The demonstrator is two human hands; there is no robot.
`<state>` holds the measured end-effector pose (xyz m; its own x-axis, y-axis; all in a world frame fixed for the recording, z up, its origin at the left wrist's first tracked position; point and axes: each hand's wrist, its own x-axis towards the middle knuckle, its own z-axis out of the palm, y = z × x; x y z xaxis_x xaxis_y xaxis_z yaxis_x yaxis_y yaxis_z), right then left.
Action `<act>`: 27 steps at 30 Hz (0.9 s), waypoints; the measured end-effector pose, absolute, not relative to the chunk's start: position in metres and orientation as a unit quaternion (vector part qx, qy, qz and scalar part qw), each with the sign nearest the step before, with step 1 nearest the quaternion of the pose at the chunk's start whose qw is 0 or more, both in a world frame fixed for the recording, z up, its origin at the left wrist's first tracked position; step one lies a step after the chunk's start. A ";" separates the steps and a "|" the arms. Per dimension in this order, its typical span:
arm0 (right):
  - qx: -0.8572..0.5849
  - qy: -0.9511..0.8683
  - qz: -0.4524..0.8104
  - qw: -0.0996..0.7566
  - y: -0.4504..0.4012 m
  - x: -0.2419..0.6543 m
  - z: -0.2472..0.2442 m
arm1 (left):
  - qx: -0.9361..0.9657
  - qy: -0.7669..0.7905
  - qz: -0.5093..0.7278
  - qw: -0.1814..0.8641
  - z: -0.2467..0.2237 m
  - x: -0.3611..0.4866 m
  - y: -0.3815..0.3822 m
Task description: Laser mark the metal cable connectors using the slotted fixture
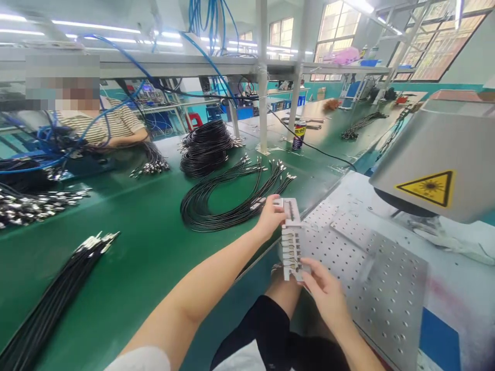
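Observation:
A light grey slotted fixture block (291, 247) spans the space between my two hands, over the gap between the green bench and the metal plate. My left hand (269, 219) grips its far end, fingers bent round the edge. At the near end, the fingers of my right hand (323, 286) press against the right side of the block. A row of small slots runs down its face; whether parts sit in them is too fine to make out. Just beyond my left hand lies a looped bundle of black cables (201, 201) with metal connector ends.
A perforated metal plate (371, 278) lies at right under a grey machine head (436, 154) with a yellow laser warning sign. More black cables (50, 299) and a coiled stack (204, 149) rest on the green bench (147, 247). A can (298, 135) stands by a post. Another person (112, 121) sits at far left.

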<state>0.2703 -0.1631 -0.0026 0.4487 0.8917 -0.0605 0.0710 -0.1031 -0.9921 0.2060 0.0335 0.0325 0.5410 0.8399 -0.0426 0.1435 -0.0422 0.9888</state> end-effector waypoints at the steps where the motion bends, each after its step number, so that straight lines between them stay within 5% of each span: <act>1: -0.654 -0.376 0.362 0.547 -0.168 0.282 -0.004 | 0.691 0.376 0.268 0.556 0.029 0.221 0.030; 15: -0.789 -0.564 0.214 0.118 -0.155 0.346 0.002 | 0.890 0.367 0.124 0.239 0.023 0.282 0.025; 27: -0.784 -0.590 0.194 -0.024 -0.139 0.349 0.007 | 0.901 0.386 0.193 0.039 0.041 0.177 0.084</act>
<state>0.3491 -0.1390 0.0070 0.2296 0.9148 -0.3322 0.9338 -0.3033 -0.1899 0.1766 0.0845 0.0411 0.6273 0.7111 0.3173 0.6808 -0.6987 0.2198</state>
